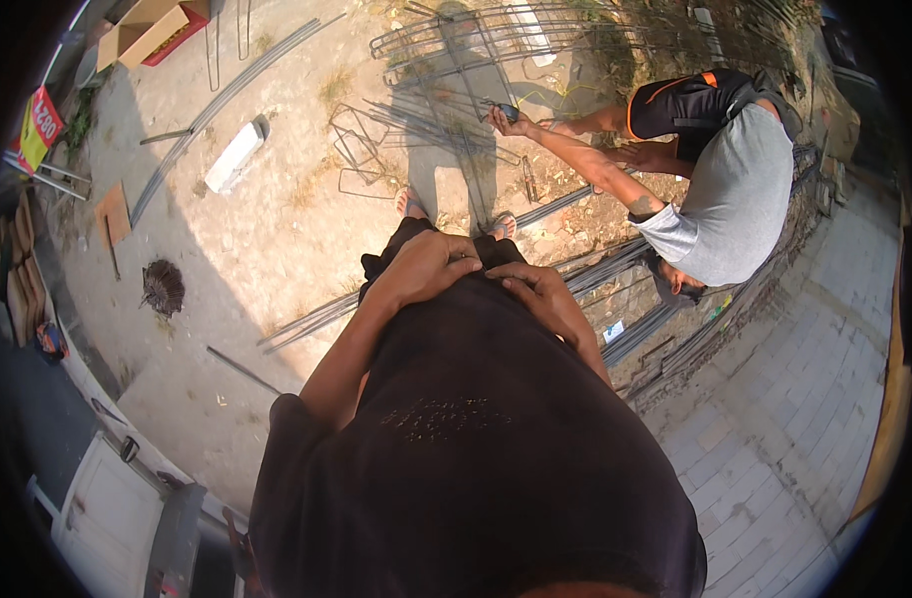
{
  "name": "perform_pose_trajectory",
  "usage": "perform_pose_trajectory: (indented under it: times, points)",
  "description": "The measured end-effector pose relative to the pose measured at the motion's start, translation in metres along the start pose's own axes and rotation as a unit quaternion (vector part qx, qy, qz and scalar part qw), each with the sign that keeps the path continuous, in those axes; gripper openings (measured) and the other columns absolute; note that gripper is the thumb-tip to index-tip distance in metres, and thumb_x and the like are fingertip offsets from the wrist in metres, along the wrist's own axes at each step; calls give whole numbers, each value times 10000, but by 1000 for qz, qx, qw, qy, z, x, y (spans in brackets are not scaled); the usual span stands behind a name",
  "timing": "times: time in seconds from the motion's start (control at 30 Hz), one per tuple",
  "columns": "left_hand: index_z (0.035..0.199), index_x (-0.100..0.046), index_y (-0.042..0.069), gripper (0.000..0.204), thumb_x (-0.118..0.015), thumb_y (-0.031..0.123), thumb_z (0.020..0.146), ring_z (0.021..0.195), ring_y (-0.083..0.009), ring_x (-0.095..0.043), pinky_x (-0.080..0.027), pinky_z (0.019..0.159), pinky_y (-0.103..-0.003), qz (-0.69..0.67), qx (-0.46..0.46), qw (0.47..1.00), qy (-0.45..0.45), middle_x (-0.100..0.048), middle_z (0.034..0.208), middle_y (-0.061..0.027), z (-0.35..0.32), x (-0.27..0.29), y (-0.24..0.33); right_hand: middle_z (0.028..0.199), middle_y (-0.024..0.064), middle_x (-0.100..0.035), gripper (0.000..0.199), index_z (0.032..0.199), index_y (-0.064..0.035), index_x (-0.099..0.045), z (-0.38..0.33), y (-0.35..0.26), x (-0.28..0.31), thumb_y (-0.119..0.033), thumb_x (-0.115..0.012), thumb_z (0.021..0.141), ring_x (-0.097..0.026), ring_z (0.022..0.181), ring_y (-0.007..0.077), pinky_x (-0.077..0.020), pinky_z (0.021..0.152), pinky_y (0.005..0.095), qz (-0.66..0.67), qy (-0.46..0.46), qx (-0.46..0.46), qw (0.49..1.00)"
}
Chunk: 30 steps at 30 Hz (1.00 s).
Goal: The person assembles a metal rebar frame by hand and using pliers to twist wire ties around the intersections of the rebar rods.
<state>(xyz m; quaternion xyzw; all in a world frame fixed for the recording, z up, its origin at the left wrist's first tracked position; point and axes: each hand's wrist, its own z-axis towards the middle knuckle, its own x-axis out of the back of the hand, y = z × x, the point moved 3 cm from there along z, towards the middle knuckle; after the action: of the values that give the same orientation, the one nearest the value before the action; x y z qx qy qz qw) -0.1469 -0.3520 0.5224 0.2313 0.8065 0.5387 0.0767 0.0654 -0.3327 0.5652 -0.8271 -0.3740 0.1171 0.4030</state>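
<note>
A: Grip first?
B: Left hand [436, 267] and right hand [542, 294] sit close together, apart, at the waist. Fingers curl against dark cloth; whether they pinch it, I cannot tell.

A: The cloth?
B: Dark shirt [535, 429], spread just below both hands; dark shorts [401, 236] show just past the left one.

A: Beyond the grip?
B: Two sandalled feet, left foot [410, 203] and right foot [504, 226]. Steel bars [630, 344] lie right of the right hand. Bent wire frames [359, 149] lie past the feet.

A: Company?
B: Co-worker in a grey shirt [740, 199], right of the grip, bending over (one hand [516, 124] holds something dark, kind unclear).

A: Farther?
B: White block [235, 157], well left and beyond; long wire cage [476, 40], straight past the hands; open cardboard box [155, 32], far left.
</note>
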Motion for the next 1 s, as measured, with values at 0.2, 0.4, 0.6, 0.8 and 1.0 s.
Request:
perform_pose_trajectory:
  times: [0.2,0.4,0.6,0.8,1.0]
  points:
    - [992,-741,40,212,-688,232,920,871,-342,-714,-530,807,-403,-17,-3,1000,4,-746,919,-165,1,11,-8,1052,134,-728,265,1169,13,-710,6,-3,-8,-84,-556,976,-672,983,201,-506,906,331,34,13,-4,999]
    - [1006,-745,48,213,-685,237,928,867,-336,-717,-530,808,-400,-18,-1,999,34,-743,906,-169,-1,17,-7,1040,124,-710,247,1144,15,-703,16,-12,-7,-95,-556,978,-653,987,197,-491,915,337,24,10,1,1000]
    - [992,-746,47,207,-689,236,929,847,-334,-716,-531,790,-398,-10,-5,998,62,-740,885,-170,1,20,-6,1018,117,-692,208,1084,21,-688,23,-17,0,-101,-559,975,-637,988,199,-476,922,338,11,-5,34,999]
    - [980,-746,56,193,-699,235,926,816,-322,-711,-531,762,-394,-9,-3,996,88,-732,858,-162,10,14,0,1021,114,-698,188,1089,15,-684,29,-16,16,-85,-572,976,-640,986,191,-480,913,337,-1,-12,57,998]
    - [978,-749,67,173,-702,226,931,812,-308,-716,-538,760,-392,6,13,993,120,-737,856,-151,36,2,12,973,121,-713,163,1062,15,-692,41,-2,53,-88,-610,967,-662,928,205,-502,867,339,-47,-1,62,997]
